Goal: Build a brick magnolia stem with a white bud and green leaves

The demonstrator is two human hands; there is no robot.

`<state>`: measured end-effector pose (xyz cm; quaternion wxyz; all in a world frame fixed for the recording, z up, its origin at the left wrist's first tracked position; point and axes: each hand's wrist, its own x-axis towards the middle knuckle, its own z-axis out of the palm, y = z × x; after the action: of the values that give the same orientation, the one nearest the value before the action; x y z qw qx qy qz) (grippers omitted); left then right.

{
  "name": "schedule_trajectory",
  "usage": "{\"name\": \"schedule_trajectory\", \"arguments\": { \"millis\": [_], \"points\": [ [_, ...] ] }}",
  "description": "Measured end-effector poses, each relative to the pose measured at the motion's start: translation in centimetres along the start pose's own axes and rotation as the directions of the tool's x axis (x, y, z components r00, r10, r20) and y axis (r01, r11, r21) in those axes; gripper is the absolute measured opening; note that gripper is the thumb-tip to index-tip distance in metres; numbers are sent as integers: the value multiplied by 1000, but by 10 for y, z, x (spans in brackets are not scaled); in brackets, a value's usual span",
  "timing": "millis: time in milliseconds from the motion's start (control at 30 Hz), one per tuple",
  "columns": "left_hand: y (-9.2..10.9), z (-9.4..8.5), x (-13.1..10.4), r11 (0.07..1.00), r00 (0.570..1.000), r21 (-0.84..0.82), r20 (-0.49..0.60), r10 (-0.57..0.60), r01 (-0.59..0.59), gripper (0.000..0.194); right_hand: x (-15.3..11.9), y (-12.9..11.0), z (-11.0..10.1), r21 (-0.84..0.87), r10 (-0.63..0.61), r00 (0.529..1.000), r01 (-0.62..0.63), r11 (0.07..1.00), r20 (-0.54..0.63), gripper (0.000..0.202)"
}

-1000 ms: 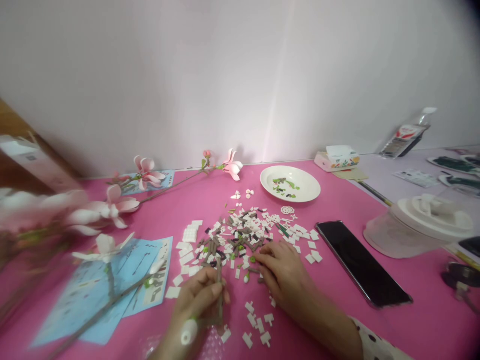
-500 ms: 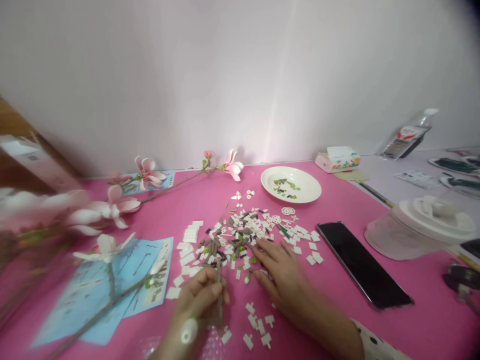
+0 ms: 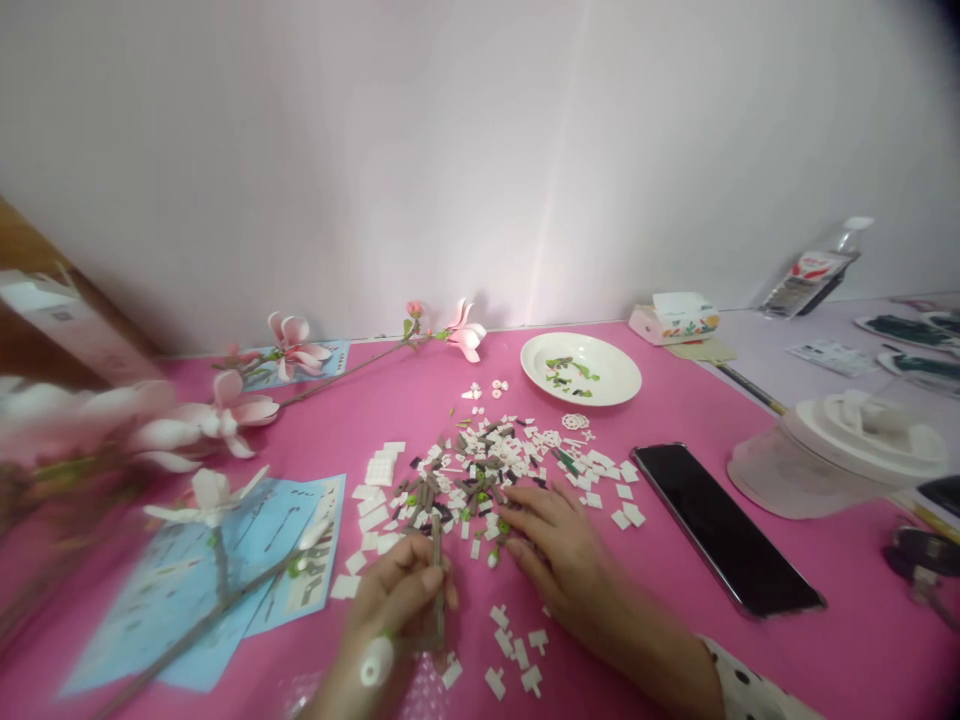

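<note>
Between the thumb and fingers of my left hand is a thin brown-grey toy-brick stem, held upright near the pile's front edge. My right hand rests palm down over the right front of the pile, fingers spread and fingertips among the pieces. The pile mixes small white, brown, black and green building bricks. A small white bud with a green base lies between the hands. Several white T-shaped pieces lie loose nearer to me. White flat plates sit left of the pile.
At left, built magnolia branches and a white-flowered stem lie over blue instruction sheets. A white plate with green pieces stands behind the pile. To the right are a phone, a lidded tub and a tissue pack.
My right hand's fingers have shifted slightly left among the bricks. The left hand keeps its hold on the brown-grey stem, almost unmoved.
</note>
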<state>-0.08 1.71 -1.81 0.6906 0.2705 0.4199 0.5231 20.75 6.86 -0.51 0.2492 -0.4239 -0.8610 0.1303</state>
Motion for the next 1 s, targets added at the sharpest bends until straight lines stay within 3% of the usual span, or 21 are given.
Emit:
{"name": "schedule_trajectory", "arguments": {
  "millis": [200,367,500,833,1000],
  "points": [
    [4,8,-4,999,999,-27,-32,20,-21,28,5,11,4,-90,37,996,-44,995,-77,32],
    [9,17,-7,997,999,-77,-28,-25,23,30,9,13,5,-154,111,991,-99,983,70,49],
    [10,18,-8,996,999,-81,-23,-30,28,29,11,10,5,-168,134,979,-108,980,151,49],
    [11,20,-8,997,999,-64,-37,-35,32,32,13,11,4,-126,100,991,-88,988,94,38],
    [12,22,-8,997,999,-66,-43,-33,30,31,14,8,3,-123,91,986,-74,990,142,40]
  ]
}}
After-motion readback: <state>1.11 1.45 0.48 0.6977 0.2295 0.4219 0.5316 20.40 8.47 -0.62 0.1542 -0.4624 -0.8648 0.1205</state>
